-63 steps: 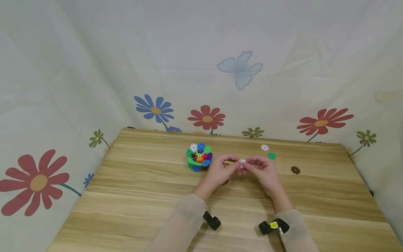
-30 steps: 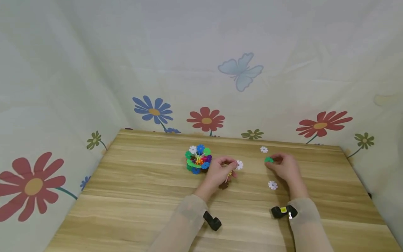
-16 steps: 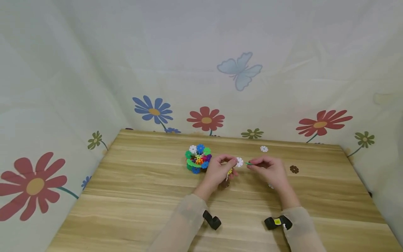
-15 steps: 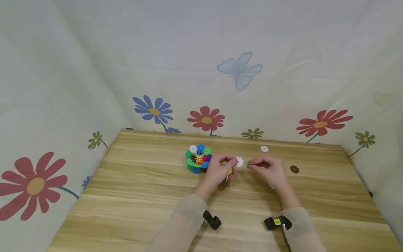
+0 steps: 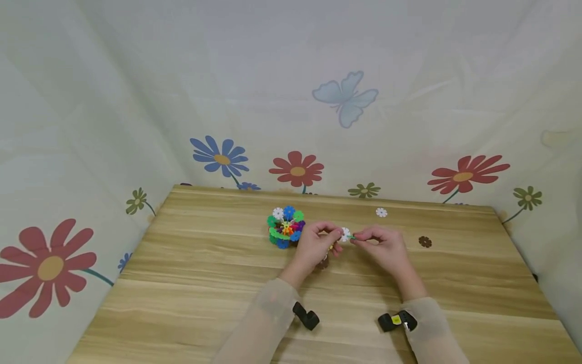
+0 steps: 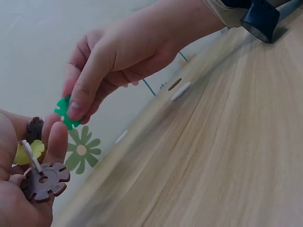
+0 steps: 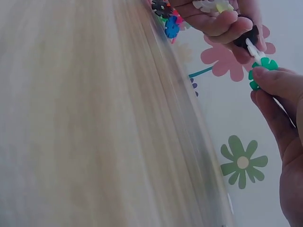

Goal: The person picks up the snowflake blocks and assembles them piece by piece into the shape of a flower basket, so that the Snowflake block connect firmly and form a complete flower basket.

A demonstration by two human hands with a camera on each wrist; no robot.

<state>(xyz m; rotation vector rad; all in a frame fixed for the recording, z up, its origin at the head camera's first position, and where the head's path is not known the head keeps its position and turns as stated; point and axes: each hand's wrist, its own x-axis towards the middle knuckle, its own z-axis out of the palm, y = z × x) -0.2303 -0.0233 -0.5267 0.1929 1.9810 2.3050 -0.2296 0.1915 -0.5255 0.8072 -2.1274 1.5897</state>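
Left of my hands on the table stands a round, many-coloured cluster of interlocking snowflake discs [image 5: 286, 227]. My left hand [image 5: 316, 247] holds a smaller joined piece: a white disc [image 5: 345, 233] at its fingertips, a yellow disc [image 6: 29, 152], a brown disc [image 6: 47, 180] and another dark disc [image 6: 35, 127]. Between thumb and fingers, my right hand [image 5: 384, 248] pinches a green disc [image 7: 262, 72]. Its edge meets the white disc; whether their slots are engaged I cannot tell. Fingers hide part of the joined piece.
Loose on the wooden table [image 5: 204, 283] lie a white disc [image 5: 381, 212] near the back edge and a brown disc [image 5: 425, 241] to the right. Another white disc [image 6: 181, 91] shows in the left wrist view. A printed curtain [image 5: 254, 91] hangs behind.
My right hand let go of the white disc, picked up the green disc from the table and brought it left against the white one. My left hand has stayed nearly still.
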